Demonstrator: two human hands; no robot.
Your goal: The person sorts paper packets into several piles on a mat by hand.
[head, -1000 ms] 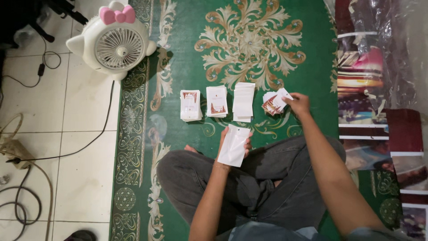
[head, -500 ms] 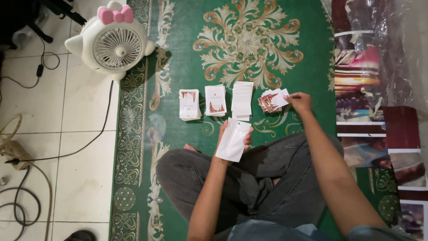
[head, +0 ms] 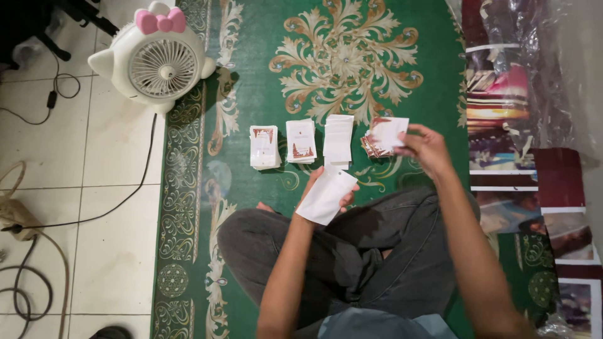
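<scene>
I sit cross-legged on a green patterned rug (head: 264,69). My left hand (head: 342,191) holds a white paper sleeve (head: 325,196) over my knee. My right hand (head: 427,149) pinches a small white card (head: 391,130) just above a loose pile of red-and-white cards (head: 374,145). To the left lie three more stacks in a row: a stack of white sleeves (head: 338,139), a stack of printed cards (head: 301,140) and a stack of bagged cards (head: 264,147).
A white cat-shaped fan (head: 154,59) with a pink bow stands at the rug's upper left on tiled floor, its cable (head: 113,204) trailing left. Plastic-wrapped bundles and printed sheets (head: 521,132) line the right edge.
My right hand has lifted a white card off the right pile and drawn it slightly toward me. The left hand keeps the sleeve almost still.
</scene>
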